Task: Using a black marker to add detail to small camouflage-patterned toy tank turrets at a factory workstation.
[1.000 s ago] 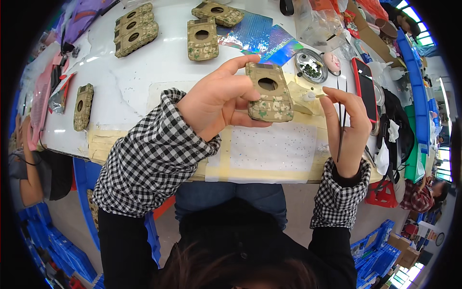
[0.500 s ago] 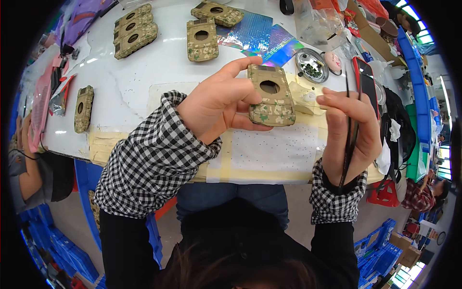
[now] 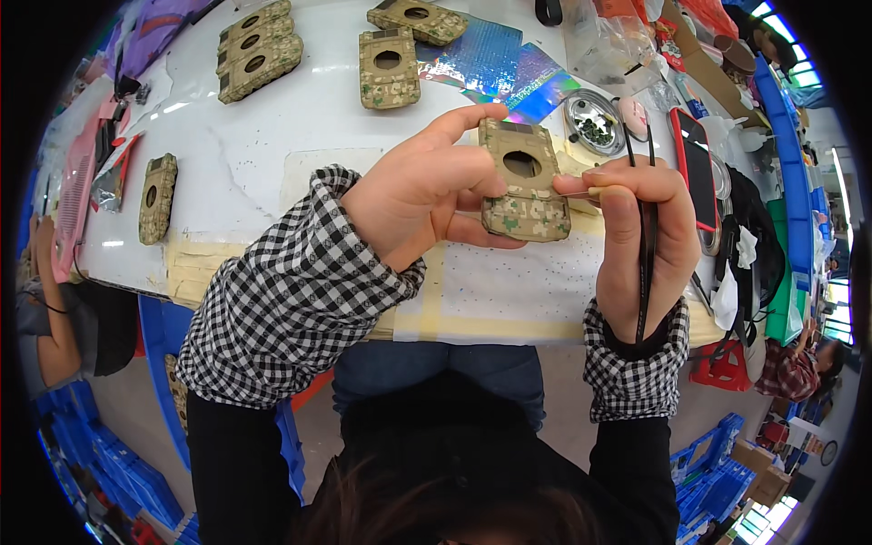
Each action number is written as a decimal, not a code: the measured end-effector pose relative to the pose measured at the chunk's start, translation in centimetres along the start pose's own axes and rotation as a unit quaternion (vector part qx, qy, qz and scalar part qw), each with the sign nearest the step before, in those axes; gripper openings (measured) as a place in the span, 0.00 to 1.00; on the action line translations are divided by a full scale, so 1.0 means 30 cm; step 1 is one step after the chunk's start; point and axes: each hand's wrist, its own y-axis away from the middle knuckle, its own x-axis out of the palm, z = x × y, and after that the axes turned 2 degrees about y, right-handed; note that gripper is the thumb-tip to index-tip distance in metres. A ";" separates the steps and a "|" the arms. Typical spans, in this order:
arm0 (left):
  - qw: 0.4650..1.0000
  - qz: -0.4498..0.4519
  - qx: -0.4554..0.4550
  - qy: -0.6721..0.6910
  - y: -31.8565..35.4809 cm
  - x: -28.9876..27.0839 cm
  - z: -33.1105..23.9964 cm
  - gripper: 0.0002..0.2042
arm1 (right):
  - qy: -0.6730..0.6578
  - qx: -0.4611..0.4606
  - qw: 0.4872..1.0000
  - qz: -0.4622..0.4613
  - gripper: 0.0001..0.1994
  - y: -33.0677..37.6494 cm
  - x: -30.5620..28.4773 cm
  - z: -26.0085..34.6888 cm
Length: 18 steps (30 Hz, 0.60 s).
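My left hand (image 3: 422, 182) grips a camouflage-patterned model tank hull (image 3: 527, 211) by its left side, thumb on top and fingers beneath. The hull has a round hole facing up and is held above the paper-covered table edge. In my right hand (image 3: 654, 245) are black tweezers (image 3: 647, 259), lying across the palm with their tips pointing away from me. Between thumb and index finger the same hand pinches a thin, pale needle-like tool (image 3: 592, 192). Its fine tip reaches the hull's right side; whether it touches cannot be told.
Further camouflage hulls (image 3: 389, 71) stand at the back, and a single one (image 3: 158, 198) at left. Beyond my right hand are a round dish (image 3: 595, 123) of small dark green parts and a red-cased phone (image 3: 694, 168). Shiny holographic sheets (image 3: 490, 59) lie at the back.
My right hand has moved left and turned, bringing the needle-like tool to the hull's right side. The tweezers stand more upright. The hull has shifted slightly right in my left hand.
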 end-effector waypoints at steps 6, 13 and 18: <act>1.000 0.002 -0.002 0.003 0.000 -0.001 0.000 0.32 | 0.029 -0.011 1.000 0.001 0.02 0.000 -0.003 -0.005; 1.000 0.007 -0.005 0.004 0.003 0.002 -0.004 0.33 | -0.019 0.036 0.999 -0.018 0.03 0.006 -0.009 0.011; 1.000 0.011 -0.004 0.003 0.001 -0.008 -0.004 0.33 | 0.061 0.031 0.988 -0.141 0.03 0.005 -0.039 0.002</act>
